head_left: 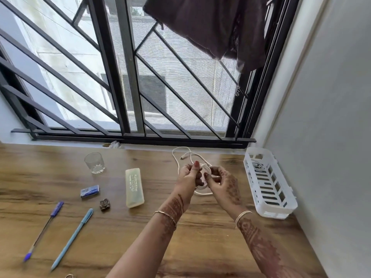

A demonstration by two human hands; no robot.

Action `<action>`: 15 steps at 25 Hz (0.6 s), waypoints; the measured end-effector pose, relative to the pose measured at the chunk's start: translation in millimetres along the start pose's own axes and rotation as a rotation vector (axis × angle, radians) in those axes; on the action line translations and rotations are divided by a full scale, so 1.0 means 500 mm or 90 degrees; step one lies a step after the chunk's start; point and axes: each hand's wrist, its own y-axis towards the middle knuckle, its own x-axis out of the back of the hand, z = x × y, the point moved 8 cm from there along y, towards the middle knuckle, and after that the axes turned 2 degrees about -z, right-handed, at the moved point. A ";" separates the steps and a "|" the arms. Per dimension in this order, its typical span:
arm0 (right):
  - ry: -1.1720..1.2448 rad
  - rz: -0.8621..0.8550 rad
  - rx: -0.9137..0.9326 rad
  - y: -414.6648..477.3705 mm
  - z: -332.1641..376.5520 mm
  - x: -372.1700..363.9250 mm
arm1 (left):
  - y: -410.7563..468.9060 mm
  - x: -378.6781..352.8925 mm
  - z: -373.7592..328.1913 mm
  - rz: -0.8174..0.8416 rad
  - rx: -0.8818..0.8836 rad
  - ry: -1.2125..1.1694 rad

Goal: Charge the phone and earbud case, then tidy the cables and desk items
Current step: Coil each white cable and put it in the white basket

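Note:
A white charging cable (177, 158) is half wound into a small coil held above the wooden desk (200, 227). My left hand (189, 177) and my right hand (224, 182) both grip that coil, fingers closed around its loops. The loose end with its plug lies on the desk behind my hands, near the window sill. A white slotted plastic basket (271, 197) stands at the right against the wall, with another coiled white cable (258, 165) inside its far end. No phone or earbud case is visible.
Left of my hands lie a pale yellow long case (134, 187), a glass tumbler (94, 163), a blue eraser (90, 191), a small dark sharpener (104, 205), a blue pen (43, 230) and a light blue pencil (72, 238). A barred window runs behind the desk.

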 end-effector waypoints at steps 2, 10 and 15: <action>-0.004 -0.015 0.003 0.003 -0.006 0.024 | 0.001 -0.028 0.010 0.036 0.026 -0.013; -0.190 -0.103 0.016 0.034 -0.041 0.206 | 0.015 -0.194 0.066 0.140 0.102 0.053; -0.380 -0.096 -0.005 0.092 -0.084 0.300 | 0.043 -0.292 0.095 0.162 0.139 0.138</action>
